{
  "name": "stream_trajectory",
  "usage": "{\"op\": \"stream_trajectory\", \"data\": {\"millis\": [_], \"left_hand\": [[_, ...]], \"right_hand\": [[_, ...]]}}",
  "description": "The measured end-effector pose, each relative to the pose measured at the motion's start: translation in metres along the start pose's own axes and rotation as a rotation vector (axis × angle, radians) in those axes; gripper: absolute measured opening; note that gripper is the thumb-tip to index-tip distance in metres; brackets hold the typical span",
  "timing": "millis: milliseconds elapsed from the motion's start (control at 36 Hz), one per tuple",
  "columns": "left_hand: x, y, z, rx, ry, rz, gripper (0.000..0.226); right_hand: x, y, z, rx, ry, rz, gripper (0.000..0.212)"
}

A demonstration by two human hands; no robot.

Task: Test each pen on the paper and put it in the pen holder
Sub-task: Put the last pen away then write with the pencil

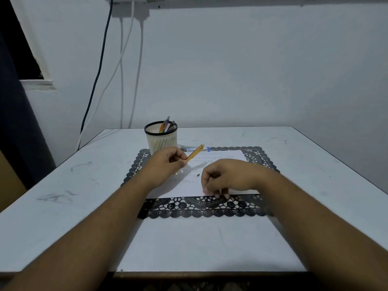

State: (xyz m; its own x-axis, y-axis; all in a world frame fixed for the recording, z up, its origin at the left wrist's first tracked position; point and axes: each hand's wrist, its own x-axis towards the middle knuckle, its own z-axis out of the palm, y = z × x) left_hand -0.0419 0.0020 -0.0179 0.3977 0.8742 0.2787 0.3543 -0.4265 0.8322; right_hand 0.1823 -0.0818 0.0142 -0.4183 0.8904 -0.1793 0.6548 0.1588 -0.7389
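Two bare forearms reach forward from the bottom edge over a white table. On the table lies a black lace placemat, and on the mat a white sheet of paper with faint rows of pen marks. Resting at the paper's near edge, the right hand has its fingers curled downward, fingertips touching the paper and mat; whether they pinch anything cannot be told. Above the paper's left part, the left hand pinches an orange pen between thumb and curled fingers, the pen slanting up toward the right. A small dark cap-like piece lies on the paper between the hands. Behind the left hand stands a cream slotted pen holder with a black rim, holding several pens. Just beside it, a blue-capped pen lies flat at the mat's far edge.
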Motion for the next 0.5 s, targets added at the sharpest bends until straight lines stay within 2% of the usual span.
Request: {"op": "stream_trajectory", "data": {"millis": [167,250,306,389,500], "left_hand": [[0.002,-0.003,-0.004,0.051,0.023,-0.006,0.01],[0.001,-0.004,-0.005,0.086,0.036,-0.019,0.013],[0.001,-0.003,-0.006,0.118,0.047,-0.02,0.012],[0.001,-0.003,-0.006,0.16,0.053,-0.015,0.011],[0.002,-0.005,-0.007,0.209,0.061,-0.006,0.013]], "right_hand": [[0.014,0.021,-0.005,0.33,0.272,-0.031,0.008],[0.024,0.026,0.001,0.161,0.433,0.032,0.031],[0.03,0.024,0.005,0.015,0.498,0.062,0.037],[0.036,0.019,0.013,-0.097,0.523,0.038,0.028],[0.038,0.021,0.02,-0.297,0.458,0.022,0.009]]}}
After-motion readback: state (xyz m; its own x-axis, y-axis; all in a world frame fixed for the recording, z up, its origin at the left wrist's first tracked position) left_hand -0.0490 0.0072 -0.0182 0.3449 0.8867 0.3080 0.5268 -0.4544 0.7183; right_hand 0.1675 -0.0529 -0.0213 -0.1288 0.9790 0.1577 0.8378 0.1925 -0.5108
